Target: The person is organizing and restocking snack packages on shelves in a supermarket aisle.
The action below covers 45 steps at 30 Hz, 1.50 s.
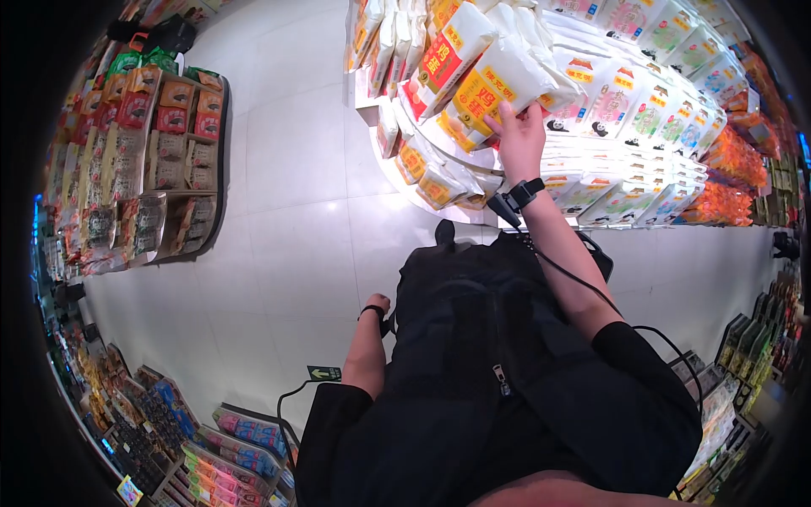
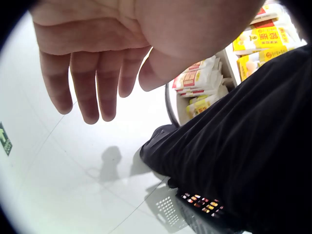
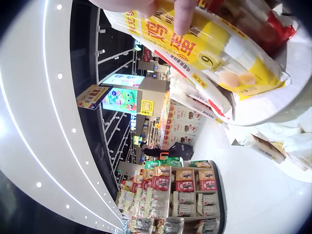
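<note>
My right hand (image 1: pixel 521 139) reaches to the shelf at the top of the head view. It pinches the edge of a yellow-and-white pack of egg noodles (image 1: pixel 490 89), thumb on the printed face. The right wrist view shows a finger (image 3: pixel 184 17) lying on that noodle pack (image 3: pixel 204 46), which has eggs pictured on it and a window over pale noodles. Red-and-yellow packs (image 1: pixel 448 59) stand right beside it. My left hand (image 1: pixel 378 302) hangs low by my side, its fingers loosely bent in the left wrist view with nothing in them.
White panda-printed packs (image 1: pixel 612 97) fill the shelf to the right. More yellow packs (image 1: pixel 443 182) lie on the rounded lower shelf. A display island (image 1: pixel 160 160) stands across the aisle at left. A dark shopping basket (image 2: pixel 204 209) is beside my leg. A cable (image 1: pixel 583 279) trails from my right wrist.
</note>
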### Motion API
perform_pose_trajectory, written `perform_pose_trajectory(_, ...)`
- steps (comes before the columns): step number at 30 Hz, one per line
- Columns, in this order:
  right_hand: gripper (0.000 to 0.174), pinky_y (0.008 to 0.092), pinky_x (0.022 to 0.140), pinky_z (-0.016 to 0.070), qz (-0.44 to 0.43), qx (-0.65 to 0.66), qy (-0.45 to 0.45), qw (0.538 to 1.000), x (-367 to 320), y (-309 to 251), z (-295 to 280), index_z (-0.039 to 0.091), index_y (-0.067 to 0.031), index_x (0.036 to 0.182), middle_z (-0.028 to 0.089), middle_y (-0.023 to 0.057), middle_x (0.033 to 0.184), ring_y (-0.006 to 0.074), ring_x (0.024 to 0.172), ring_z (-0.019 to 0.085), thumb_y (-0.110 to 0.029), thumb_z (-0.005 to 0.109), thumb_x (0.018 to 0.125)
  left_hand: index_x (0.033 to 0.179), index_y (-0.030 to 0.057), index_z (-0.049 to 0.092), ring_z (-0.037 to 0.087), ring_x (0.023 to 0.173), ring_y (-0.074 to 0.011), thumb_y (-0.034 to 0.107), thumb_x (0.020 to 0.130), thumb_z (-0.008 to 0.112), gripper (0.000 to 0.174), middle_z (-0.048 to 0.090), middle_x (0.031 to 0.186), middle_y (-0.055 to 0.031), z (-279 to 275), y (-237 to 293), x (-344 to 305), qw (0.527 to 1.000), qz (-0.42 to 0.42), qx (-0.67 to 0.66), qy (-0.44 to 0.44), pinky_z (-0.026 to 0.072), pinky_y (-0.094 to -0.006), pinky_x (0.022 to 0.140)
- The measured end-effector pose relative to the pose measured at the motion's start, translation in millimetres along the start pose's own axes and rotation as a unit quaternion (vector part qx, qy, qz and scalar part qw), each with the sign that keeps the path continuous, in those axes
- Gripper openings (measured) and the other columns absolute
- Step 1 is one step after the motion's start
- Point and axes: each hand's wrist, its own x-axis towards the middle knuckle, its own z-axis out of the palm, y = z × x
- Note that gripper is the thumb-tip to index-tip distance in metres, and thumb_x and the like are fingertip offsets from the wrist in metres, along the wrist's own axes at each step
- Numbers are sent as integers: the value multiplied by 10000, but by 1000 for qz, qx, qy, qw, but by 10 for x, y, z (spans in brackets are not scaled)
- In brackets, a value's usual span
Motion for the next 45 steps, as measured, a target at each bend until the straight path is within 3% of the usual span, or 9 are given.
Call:
perform_pose_trajectory(16,571,360,1101,577,-53,-130,25,990,-355,-305,-358,431,18,1592,576,176,1532,259,1407,638,57,642,1063,1323,43,734,749,795,-191,194,1049,606,337,791,964,-109,-360,709,381,971,141,-181,69,591,-351,654)
perform_pose_trajectory(17,485,353,1091,579,-41,-119,4,992,-478,-326,-438,488,25,1532,616,175,1484,244,1350,670,43,639,1071,1309,-20,698,814,911,-247,134,1089,569,297,831,1071,-182,-436,850,302,973,139,-175,53,653,-388,830)
perform_pose_trajectory(22,113,293,853,603,-30,-263,-142,954,-982,-473,-1135,747,16,1054,756,94,1048,169,952,748,35,637,1038,1322,-50,691,811,914,-258,128,1097,575,310,807,1071,-197,-503,968,320,979,144,-140,40,674,-385,820)
perform_pose_trajectory(26,87,278,804,583,58,-288,-59,954,-1355,-350,-1839,736,12,1020,739,70,1052,128,915,724,35,652,1014,1284,-51,728,788,820,-253,160,1052,617,332,801,995,-178,-479,947,138,983,168,-48,52,647,-391,724)
perform_pose_trajectory(30,135,363,878,589,71,-451,37,889,-1803,-108,-2611,724,1,1097,703,123,1057,280,981,728,4,690,967,1163,7,797,722,646,-244,219,1009,687,284,787,866,-143,-400,793,331,991,123,45,7,576,-412,600)
perform_pose_trajectory(34,570,497,1076,534,9,-627,198,754,-2330,187,-3057,579,1,1419,609,248,1308,442,1243,624,-76,785,893,1073,18,813,715,645,-232,199,945,750,231,789,857,-125,-368,1009,301,985,133,102,-30,572,-399,602)
perform_pose_trajectory(36,833,531,1148,498,174,-632,229,719,-2541,297,-3247,418,-2,1555,537,284,1419,469,1358,564,-164,855,864,1017,26,821,710,644,-222,188,904,783,201,785,839,-112,-411,1171,314,979,150,128,-48,571,-391,606)
perform_pose_trajectory(40,574,485,1026,575,454,-485,119,738,-3005,915,-4083,708,17,1285,786,254,1196,387,1162,755,-455,796,973,952,17,810,762,816,-229,192,813,873,232,808,867,-115,-424,1482,589,974,141,160,-81,624,-413,813)
perform_pose_trajectory(45,639,496,1100,550,491,-453,76,740,-3086,891,-4282,697,-43,1425,761,276,1296,426,1266,713,-509,761,993,948,9,804,774,861,-253,217,814,922,274,820,899,-135,-450,1983,581,960,203,190,-39,625,-424,848)
